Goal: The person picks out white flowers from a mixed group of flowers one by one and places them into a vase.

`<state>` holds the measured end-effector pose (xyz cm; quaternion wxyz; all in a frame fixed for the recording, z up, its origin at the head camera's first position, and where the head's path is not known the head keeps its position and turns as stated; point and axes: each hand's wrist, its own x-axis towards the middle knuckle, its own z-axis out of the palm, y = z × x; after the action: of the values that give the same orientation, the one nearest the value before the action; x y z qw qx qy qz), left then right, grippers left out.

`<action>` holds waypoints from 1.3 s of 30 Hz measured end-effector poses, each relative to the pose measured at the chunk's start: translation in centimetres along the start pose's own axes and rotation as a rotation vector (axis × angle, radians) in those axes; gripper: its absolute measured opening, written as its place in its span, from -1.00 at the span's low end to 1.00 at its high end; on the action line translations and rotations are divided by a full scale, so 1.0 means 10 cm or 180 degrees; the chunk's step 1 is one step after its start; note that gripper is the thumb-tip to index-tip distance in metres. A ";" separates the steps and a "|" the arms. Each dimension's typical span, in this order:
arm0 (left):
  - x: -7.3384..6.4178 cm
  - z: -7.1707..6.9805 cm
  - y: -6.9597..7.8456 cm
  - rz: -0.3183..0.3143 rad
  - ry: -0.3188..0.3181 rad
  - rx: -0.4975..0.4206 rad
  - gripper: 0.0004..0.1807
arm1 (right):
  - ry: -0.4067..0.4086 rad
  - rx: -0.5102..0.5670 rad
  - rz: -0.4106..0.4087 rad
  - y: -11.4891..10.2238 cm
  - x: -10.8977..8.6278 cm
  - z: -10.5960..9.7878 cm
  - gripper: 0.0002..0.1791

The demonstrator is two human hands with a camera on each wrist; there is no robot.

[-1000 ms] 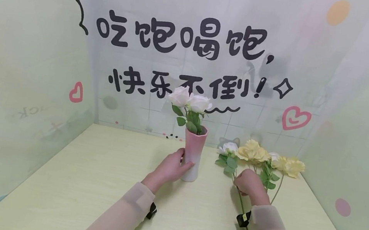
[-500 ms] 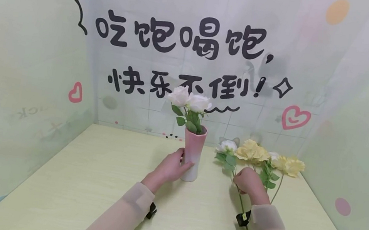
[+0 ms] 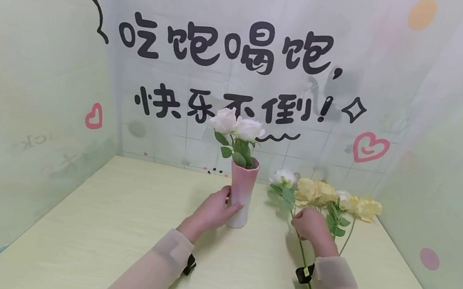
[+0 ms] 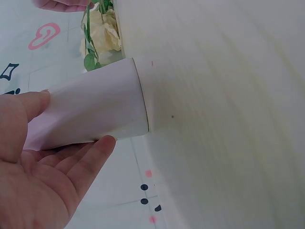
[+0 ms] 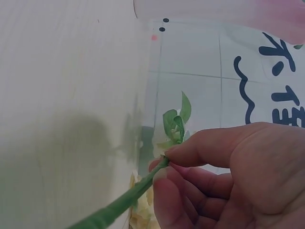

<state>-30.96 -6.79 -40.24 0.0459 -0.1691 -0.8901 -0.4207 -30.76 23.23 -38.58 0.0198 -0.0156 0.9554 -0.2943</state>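
A pink-to-white vase [image 3: 241, 194] stands upright on the table with two white roses [image 3: 236, 126] and green leaves rising from its mouth. My left hand [image 3: 215, 209] grips the vase around its lower half; the left wrist view shows thumb and fingers on opposite sides of its pale base [image 4: 102, 107]. To the right, my right hand [image 3: 313, 228] pinches the green stem [image 5: 128, 195] of a white flower [image 3: 283, 177] between thumb and fingers. That stem slants down past the wrist, and its bloom and leaves [image 3: 283, 194] sit just beyond the hand.
Yellow flowers [image 3: 361, 207] and another white bloom lie at the table's right rear, close beyond my right hand. A printed cloth wall [image 3: 239, 82] rises behind the pale table [image 3: 155, 193], with further cloth walls on both sides. Each wrist wears a small black device.
The white flower in my right hand has risen a little and shifted slightly left, its stem end moving up too. My left hand and the vase have stayed in place.
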 end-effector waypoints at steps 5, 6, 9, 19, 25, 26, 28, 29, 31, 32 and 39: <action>0.00 0.00 0.00 0.0026 -0.0001 0.0001 -0.29 | 0.0059 0.0042 -0.0061 -0.02 -0.01 -0.02 -0.49; 0.00 0.00 0.00 0.0030 0.0001 -0.0002 -0.29 | 0.0076 0.0054 -0.0078 -0.02 -0.01 -0.02 -0.50; -0.01 -0.01 0.00 0.0035 0.0005 -0.0018 -0.29 | 0.0125 0.0058 -0.0129 -0.03 -0.02 -0.03 -0.53; -0.02 -0.01 0.02 -0.0007 -0.0012 -0.0063 -0.28 | 0.0350 0.0003 -0.0132 -0.14 -0.06 -0.08 -0.79; -0.01 -0.01 0.01 0.0014 -0.0007 -0.0040 -0.28 | 0.0531 0.0029 -0.0119 -0.19 -0.08 -0.09 -0.67; -0.01 -0.01 0.01 0.0021 -0.0006 -0.0041 -0.28 | 0.0560 0.0040 -0.0115 -0.20 -0.08 -0.10 -0.67; -0.01 -0.01 0.01 0.0028 -0.0007 -0.0045 -0.28 | 0.0610 0.0082 -0.0123 -0.21 -0.09 -0.10 -0.66; -0.02 -0.01 0.01 0.0029 -0.0007 -0.0051 -0.28 | 0.0633 0.0096 -0.0128 -0.22 -0.09 -0.10 -0.66; -0.02 -0.01 0.01 0.0020 -0.0012 -0.0061 -0.28 | 0.0679 0.0137 -0.0151 -0.24 -0.10 -0.11 -0.65; -0.02 -0.01 0.01 0.0017 -0.0014 -0.0058 -0.28 | 0.0702 0.0153 -0.0174 -0.24 -0.10 -0.11 -0.64; 0.00 0.00 0.00 -0.0006 -0.0010 -0.0018 -0.28 | 0.0844 0.0292 -0.0209 -0.31 -0.14 -0.13 -0.61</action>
<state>-30.94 -6.85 -40.23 0.0436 -0.1690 -0.8892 -0.4230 -29.40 21.48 -35.69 -0.1156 -0.0070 0.9341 -0.3377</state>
